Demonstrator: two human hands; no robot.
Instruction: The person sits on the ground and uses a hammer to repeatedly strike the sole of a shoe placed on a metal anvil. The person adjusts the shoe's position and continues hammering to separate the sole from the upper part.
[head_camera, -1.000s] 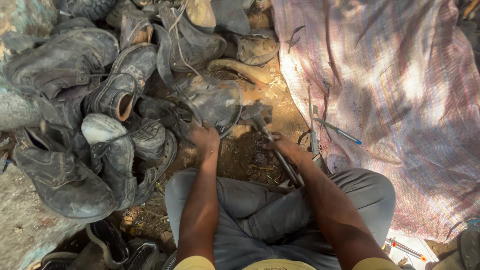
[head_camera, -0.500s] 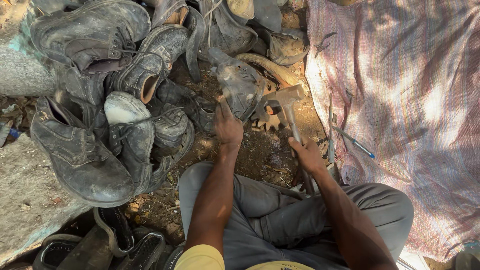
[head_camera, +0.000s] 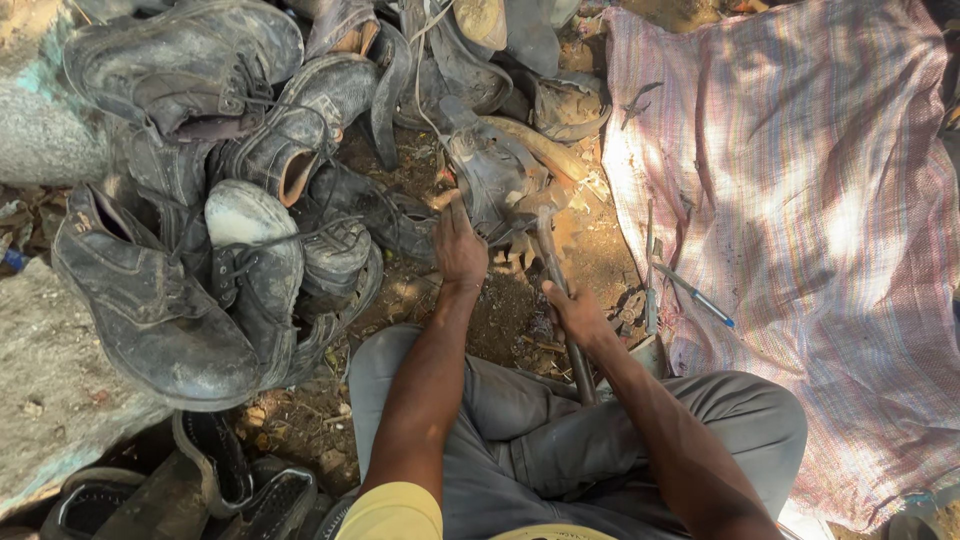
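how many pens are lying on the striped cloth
1. The pen with a blue end lies on the left edge of the striped cloth, just right of the right hand, which grips a hammer. Folds in the cloth may hide others.

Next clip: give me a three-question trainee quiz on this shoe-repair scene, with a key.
1. True or false: the right hand grips a hammer.
2. The left hand rests on: A) the striped cloth B) the worn shoe on the ground C) the blue pen
3. Fill in: the pile of old boots lies on the person's ___ side.

Key: 1 true; 2 B; 3 left.
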